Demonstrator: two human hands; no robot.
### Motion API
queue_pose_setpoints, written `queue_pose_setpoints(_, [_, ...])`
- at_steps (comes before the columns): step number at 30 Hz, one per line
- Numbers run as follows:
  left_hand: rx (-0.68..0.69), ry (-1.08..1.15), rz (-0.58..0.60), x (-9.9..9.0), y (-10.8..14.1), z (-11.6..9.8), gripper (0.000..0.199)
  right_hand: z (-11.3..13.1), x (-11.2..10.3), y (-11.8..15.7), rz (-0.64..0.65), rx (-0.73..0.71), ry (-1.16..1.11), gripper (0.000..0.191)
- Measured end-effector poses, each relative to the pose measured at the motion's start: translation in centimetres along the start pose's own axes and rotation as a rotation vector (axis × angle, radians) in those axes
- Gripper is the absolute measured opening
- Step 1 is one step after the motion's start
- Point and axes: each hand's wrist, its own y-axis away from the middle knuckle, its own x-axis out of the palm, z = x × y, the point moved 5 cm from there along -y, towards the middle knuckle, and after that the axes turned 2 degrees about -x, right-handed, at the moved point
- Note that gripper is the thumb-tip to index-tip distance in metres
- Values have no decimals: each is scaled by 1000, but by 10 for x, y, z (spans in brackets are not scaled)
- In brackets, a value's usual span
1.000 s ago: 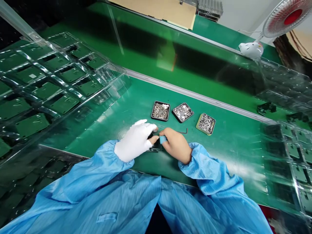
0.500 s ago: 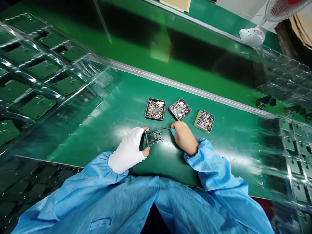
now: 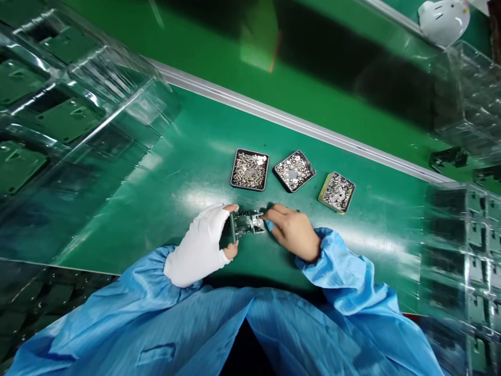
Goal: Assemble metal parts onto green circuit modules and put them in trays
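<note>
My left hand point(image 3: 203, 243), in a white fingerless glove, is closed around a small dark metal-and-plastic assembly point(image 3: 246, 223). Its fingertips grip a flat plate at the left end. At the other end of the assembly, the bare fingers of my right hand point(image 3: 291, 230) are pinched together and reach its upper right corner. A bit of blue point(image 3: 270, 224) shows under those fingers; whether it is a tool's handle or a finger cover I cannot tell. Whatever tip lies in the pinch is hidden.
Three small square trays of shiny metal parts, a left tray point(image 3: 249, 169), a middle tray point(image 3: 294, 171) and a right tray point(image 3: 337, 193), stand beyond my hands on the green table point(image 3: 188, 151). Clear plastic trays point(image 3: 97, 120) of green parts flank the left; more trays point(image 3: 475, 250) stand right.
My right hand has moved left to the assembly's right end. The thin metal rod that stuck out from its fingers is now out of sight. The view has shifted downward and closer.
</note>
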Motion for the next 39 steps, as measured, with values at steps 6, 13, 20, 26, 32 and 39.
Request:
queue_pose_setpoints(6, [-9,-2,14,-1,1,1,61,0,-3,4,40,-60,-66,28])
queue_pose_setpoints(13, [-14,52,3,-4,-1,-1,53,4,-8,3,-47,-51,-81,24])
queue_pose_setpoints(20, [29,215,-118,-8,6,-2,51,12,-24,5,-310,-65,-362,15])
queue_pose_setpoints(26, [187,33,-163,-2,0,-3,72,47,-7,10,-225,-325,11,10])
queue_pose_setpoints(32, [249,-69,-163,4,-5,-5,54,-28,-54,36,-477,6,83,19])
queue_pose_setpoints(39, [365,-82,-168,10,-2,-2,57,-132,-74,65,-402,433,319,38])
